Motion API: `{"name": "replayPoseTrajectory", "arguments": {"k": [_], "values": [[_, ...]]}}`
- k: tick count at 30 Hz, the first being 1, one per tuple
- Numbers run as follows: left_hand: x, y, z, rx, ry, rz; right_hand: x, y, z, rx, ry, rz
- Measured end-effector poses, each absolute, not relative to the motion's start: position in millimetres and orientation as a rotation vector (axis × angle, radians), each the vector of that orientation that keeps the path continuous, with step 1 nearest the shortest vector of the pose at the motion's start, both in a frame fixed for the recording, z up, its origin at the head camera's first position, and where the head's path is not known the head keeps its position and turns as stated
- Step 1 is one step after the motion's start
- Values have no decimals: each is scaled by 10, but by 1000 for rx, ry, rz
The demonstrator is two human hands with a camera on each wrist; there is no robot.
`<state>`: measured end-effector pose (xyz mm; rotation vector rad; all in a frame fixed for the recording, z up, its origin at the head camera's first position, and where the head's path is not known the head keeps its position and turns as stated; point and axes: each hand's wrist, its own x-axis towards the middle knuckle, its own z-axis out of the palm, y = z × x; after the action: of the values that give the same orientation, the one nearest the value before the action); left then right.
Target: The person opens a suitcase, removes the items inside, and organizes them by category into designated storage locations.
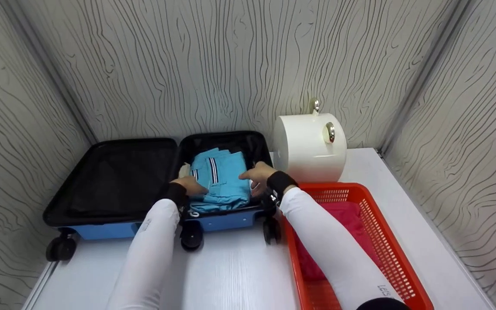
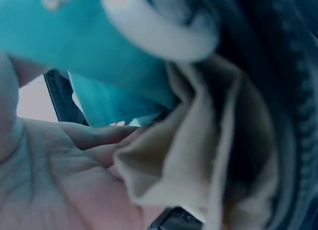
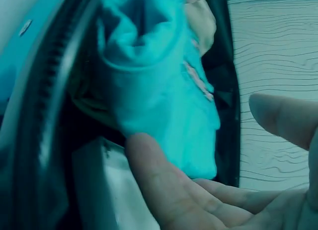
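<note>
Folded turquoise clothing with a dark-and-white striped trim lies in the right half of an open suitcase. At its left side is my left hand, thumb over the cloth. The left wrist view shows that palm flat, its fingers partly hidden behind beige fabric. My right hand is at the clothing's right side. In the right wrist view its straight fingers touch the turquoise cloth, while the thumb stands away. A pale box-like thing lies below those fingers.
The suitcase's black left half lies beside the packed half. A white cylinder with shiny metal fittings stands behind a red basket, which holds red cloth under my right forearm. Patterned walls enclose the white tabletop.
</note>
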<state>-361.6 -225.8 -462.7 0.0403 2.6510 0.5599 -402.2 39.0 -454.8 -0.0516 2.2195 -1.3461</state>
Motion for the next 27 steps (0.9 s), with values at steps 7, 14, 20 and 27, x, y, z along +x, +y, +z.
{"name": "replayPoseTrajectory", "arguments": {"k": [7,14,20,27], "values": [[-3651,-2242,-4624,59,2631,545,-3990,298,-4655,-113,2277,-1205],[-3687,-2193,-4621,22,2653,574,-3986,216,-4691,-133,2263,-1265],[-3732,-2211,-4615,71,2638,718,-4031,184,-4722,-194,2247,-1320],[-3763,-2295,-4540,-25,2487,1275,-4061,273,-4598,-54,1925,-1772]]}}
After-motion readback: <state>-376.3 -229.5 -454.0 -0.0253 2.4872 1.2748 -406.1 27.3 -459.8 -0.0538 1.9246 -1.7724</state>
